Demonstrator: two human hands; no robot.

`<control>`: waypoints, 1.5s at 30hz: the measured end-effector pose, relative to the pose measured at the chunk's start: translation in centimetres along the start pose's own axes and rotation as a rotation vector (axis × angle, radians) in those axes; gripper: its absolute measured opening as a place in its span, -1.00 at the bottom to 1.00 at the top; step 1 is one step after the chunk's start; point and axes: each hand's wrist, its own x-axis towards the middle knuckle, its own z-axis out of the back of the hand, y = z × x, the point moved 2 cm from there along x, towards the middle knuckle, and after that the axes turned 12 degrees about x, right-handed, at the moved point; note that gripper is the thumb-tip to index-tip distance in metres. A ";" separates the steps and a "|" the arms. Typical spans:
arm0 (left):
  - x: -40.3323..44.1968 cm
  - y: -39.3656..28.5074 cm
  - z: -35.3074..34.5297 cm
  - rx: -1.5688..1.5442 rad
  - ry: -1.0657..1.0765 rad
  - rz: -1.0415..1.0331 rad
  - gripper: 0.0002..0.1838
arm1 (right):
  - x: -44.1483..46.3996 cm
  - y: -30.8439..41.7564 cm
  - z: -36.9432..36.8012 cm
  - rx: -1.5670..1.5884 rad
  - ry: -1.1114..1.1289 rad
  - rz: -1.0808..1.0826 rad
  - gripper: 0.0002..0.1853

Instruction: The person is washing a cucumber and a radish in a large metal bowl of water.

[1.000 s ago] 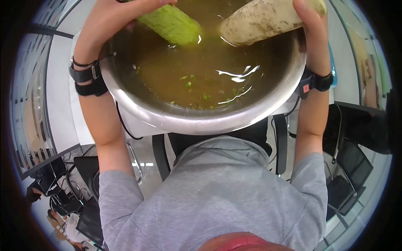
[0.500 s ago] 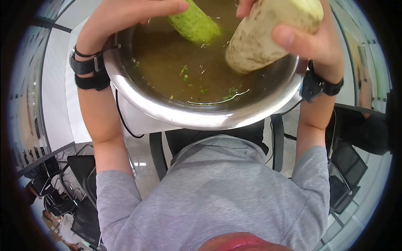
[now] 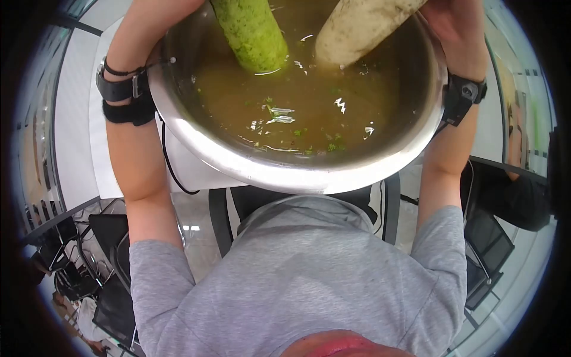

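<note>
A green radish (image 3: 253,35) slants down into murky brown water (image 3: 238,113), its lower end at the surface. My left hand (image 3: 187,6) is at its upper end, cut off by the top edge with the fingers out of sight. A white radish (image 3: 366,30) with brown dirt marks leans the other way, its lower end dipping in the water. My right hand (image 3: 453,21) is at its upper end, fingers mostly beyond the frame. Both radishes are held up at a slant. Around the water is a large steel basin (image 3: 297,178).
Green leaf bits (image 3: 334,146) float in the water. The basin stands on a white table (image 3: 208,172) whose near edge faces me. A black cable (image 3: 171,163) hangs at the left. Black chairs (image 3: 110,238) stand behind on both sides.
The green radish has shifted left and stands steeper. The white radish has moved up with my right hand, which has gone partly out of frame. The basin appears slightly lower in view.
</note>
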 end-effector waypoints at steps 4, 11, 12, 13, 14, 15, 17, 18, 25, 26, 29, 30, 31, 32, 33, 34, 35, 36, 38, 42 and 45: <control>0.0 -0.8 0.2 0.110 0.061 0.033 -0.78 | 1.4 0.3 1.7 0.106 -0.185 -0.047 -0.81; -0.4 -0.4 -1.4 -0.114 0.045 -0.003 -0.75 | 5.3 -0.5 11.1 0.990 -0.373 -0.672 -0.83; -0.4 -0.6 -1.5 -0.156 0.009 0.051 -0.73 | 3.5 -0.3 6.7 0.568 -0.294 -0.413 -0.83; -0.2 -0.8 -1.6 -0.194 -0.020 0.104 -0.71 | 2.4 0.3 4.5 0.151 -0.212 -0.146 -0.82; 0.0 -0.1 -1.1 -0.193 -0.019 0.104 -0.71 | 2.4 0.2 4.6 0.152 -0.212 -0.144 -0.82; 0.4 1.2 -0.1 -0.231 0.080 0.048 -0.67 | 2.3 0.1 4.7 0.210 -0.177 -0.118 -0.82; 0.6 1.7 -0.2 -0.269 0.180 -0.006 -0.62 | 2.4 0.2 5.3 0.269 -0.142 -0.090 -0.82; 0.6 1.5 -0.4 -0.343 0.087 -0.005 -0.58 | 2.7 0.2 5.9 0.306 -0.125 -0.059 -0.82; 1.3 2.2 1.1 -0.543 -0.158 0.156 -0.49 | 3.1 0.3 8.6 0.469 -0.096 0.065 -0.79; 1.4 2.5 1.0 -0.542 -0.156 0.155 -0.49 | 3.1 0.4 8.8 0.470 -0.096 0.067 -0.79; 1.2 3.1 0.8 -0.523 -0.173 0.079 -0.51 | 3.0 0.4 8.8 0.493 -0.081 0.058 -0.79; 1.2 3.0 0.9 -0.540 -0.165 0.090 -0.52 | 2.8 0.5 8.4 0.479 -0.069 0.041 -0.79; 1.1 2.9 0.9 -0.557 -0.155 0.100 -0.53 | 2.7 0.4 7.9 0.466 -0.059 0.025 -0.78; 1.2 2.6 1.0 -0.557 -0.155 0.100 -0.53 | 2.6 0.4 7.5 0.466 -0.059 0.026 -0.78; 1.2 2.1 1.0 -0.512 -0.153 0.128 -0.53 | 2.4 0.5 7.0 0.401 -0.081 0.031 -0.77; 1.1 2.0 1.1 -0.467 -0.152 0.158 -0.52 | 2.3 0.4 6.8 0.337 -0.103 0.036 -0.76; 1.1 2.1 1.2 -0.467 -0.152 0.160 -0.52 | 2.2 0.4 6.7 0.339 -0.102 0.035 -0.76; 1.0 2.3 1.3 -0.509 -0.131 0.141 -0.52 | 2.2 0.3 6.7 0.318 -0.089 0.027 -0.74; 1.0 2.5 1.3 -0.552 -0.109 0.120 -0.52 | 2.2 0.3 6.5 0.296 -0.077 0.020 -0.73; 1.0 2.5 1.0 -0.736 -0.208 0.062 -0.52 | 2.1 0.0 6.0 0.233 -0.062 0.002 -0.70; 1.3 2.6 1.7 -0.803 -0.244 0.010 -0.51 | 2.0 -0.1 5.4 0.169 -0.073 0.015 -0.66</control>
